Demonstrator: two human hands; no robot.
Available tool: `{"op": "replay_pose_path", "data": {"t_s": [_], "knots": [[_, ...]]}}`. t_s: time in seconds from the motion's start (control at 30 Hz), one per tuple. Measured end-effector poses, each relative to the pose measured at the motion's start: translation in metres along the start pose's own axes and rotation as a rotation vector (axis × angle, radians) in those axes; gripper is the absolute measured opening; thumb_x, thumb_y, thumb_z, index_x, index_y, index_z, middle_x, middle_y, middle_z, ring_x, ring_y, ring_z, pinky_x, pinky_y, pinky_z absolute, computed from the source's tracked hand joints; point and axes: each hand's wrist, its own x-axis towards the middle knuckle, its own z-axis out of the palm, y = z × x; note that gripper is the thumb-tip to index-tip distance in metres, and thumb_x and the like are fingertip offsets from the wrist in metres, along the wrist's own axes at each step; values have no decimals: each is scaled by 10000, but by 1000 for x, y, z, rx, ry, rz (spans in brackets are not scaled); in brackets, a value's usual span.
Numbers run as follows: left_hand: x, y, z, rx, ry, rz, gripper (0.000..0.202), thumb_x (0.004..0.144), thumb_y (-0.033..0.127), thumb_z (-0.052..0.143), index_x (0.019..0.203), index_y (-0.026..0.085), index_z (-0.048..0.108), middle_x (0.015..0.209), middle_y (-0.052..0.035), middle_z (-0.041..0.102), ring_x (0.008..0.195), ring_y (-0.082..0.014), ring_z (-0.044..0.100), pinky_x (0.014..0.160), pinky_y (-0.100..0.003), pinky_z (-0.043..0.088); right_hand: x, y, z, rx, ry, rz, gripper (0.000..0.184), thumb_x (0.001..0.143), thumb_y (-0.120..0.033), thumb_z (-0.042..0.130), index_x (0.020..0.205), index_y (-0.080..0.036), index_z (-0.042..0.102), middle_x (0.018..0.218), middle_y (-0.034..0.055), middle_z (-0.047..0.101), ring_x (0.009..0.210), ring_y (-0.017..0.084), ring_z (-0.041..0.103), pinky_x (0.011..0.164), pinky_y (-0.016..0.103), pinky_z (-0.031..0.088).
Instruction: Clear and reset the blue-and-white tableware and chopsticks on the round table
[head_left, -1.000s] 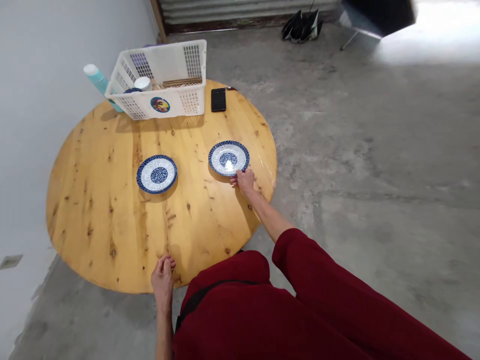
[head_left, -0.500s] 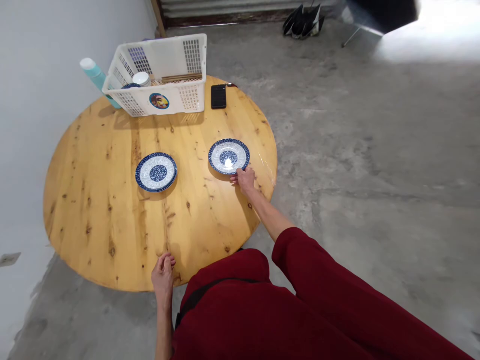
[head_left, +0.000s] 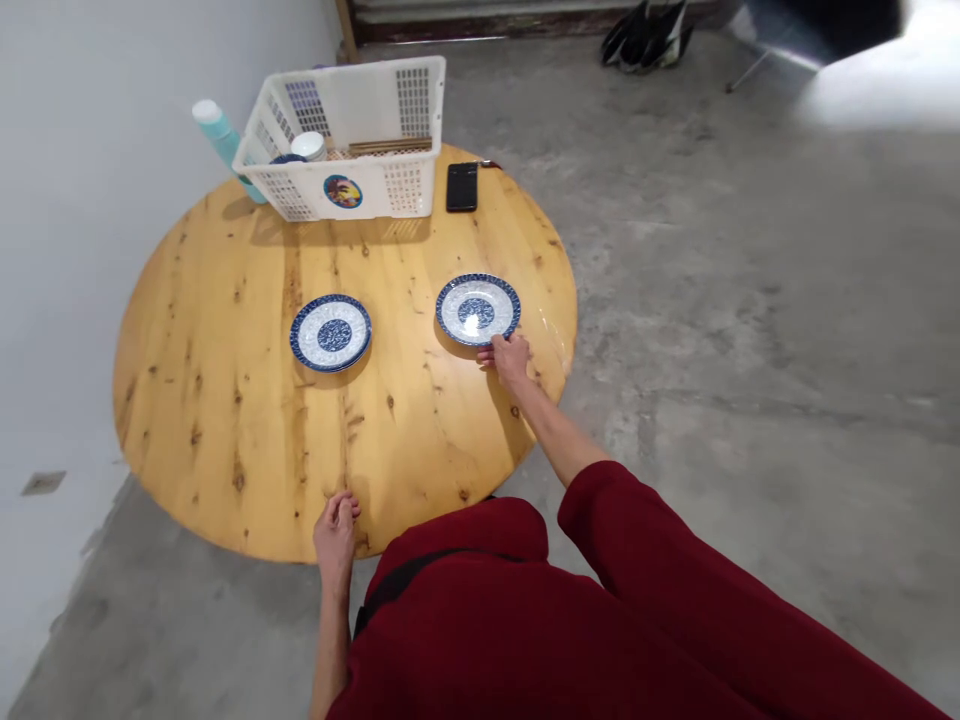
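My right hand (head_left: 509, 360) pinches the near rim of a blue-and-white plate (head_left: 478, 309) on the right side of the round wooden table (head_left: 247, 430). The thumb rests on the rim and the fingers go partly under it. To the left lies a second blue-and-white plate (head_left: 331, 332) of the same pattern, touched by neither hand. My left hand (head_left: 337, 532) is at the table's near edge with its fingers curled together. Whether anything is inside those fingers cannot be made out.
At the back of the table stands a white plastic basket (head_left: 375, 190) holding a white bowl (head_left: 308, 146) and chopsticks (head_left: 390, 147). A turquoise bottle (head_left: 225, 142) is left of it, a black phone-like object (head_left: 462, 187) right of it. A wall (head_left: 67, 250) borders the left side.
The whole view has shifted a little, so the table and basket appear farther right and slightly higher. My right hand stays on the right plate's rim, and the left hand keeps its curled pose.
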Motion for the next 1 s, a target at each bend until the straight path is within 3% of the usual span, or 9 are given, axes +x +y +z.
{"op": "replay_pose_path", "data": {"t_s": [0.2, 0.33, 0.53, 0.7, 0.83, 1.0], "knots": [[-5, -3, -2, -73, -10, -45, 443, 745, 543, 661, 947, 154, 728, 822, -79, 748, 724, -185, 709, 719, -314, 578, -31, 14, -13, 18, -74, -11, 214, 899, -297, 555, 716, -187, 540, 590, 31, 670, 434, 132, 626, 423, 228, 562], [-6, -1, -5, -124, -33, -83, 482, 739, 548, 680, 985, 137, 731, 795, -65, 727, 688, -162, 679, 681, -288, 551, -64, 27, -11, -72, -216, -4, 187, 862, -302, 612, 729, -181, 563, 613, 38, 687, 438, 130, 628, 402, 207, 523], [-3, 5, -11, -193, -83, -174, 541, 735, 576, 710, 1016, 114, 737, 797, -73, 731, 682, -151, 677, 651, -263, 522, -79, 21, 32, -154, -440, 2, 104, 850, -245, 601, 783, -166, 614, 640, 19, 697, 491, 111, 643, 420, 162, 481], [-7, 9, -12, -200, -70, -204, 540, 743, 567, 707, 1040, 116, 723, 813, -74, 733, 706, -152, 682, 668, -260, 506, -88, 22, 65, -182, -550, 29, 84, 843, -229, 605, 790, -165, 619, 645, 13, 693, 500, 101, 638, 448, 161, 485], [-7, 14, -13, -184, -104, -223, 523, 727, 559, 712, 1025, 129, 713, 796, -49, 721, 702, -138, 670, 675, -250, 497, -111, 36, 64, -105, -545, 59, 109, 807, -266, 620, 839, -164, 637, 658, 12, 701, 502, 107, 638, 455, 176, 488], [10, 23, -17, -154, -248, -279, 497, 703, 547, 731, 979, 135, 700, 730, -23, 690, 641, -124, 649, 623, -232, 476, -134, 47, 40, -32, -413, 83, 207, 735, -340, 663, 842, -165, 643, 639, 13, 698, 507, 121, 637, 466, 203, 501]]}}
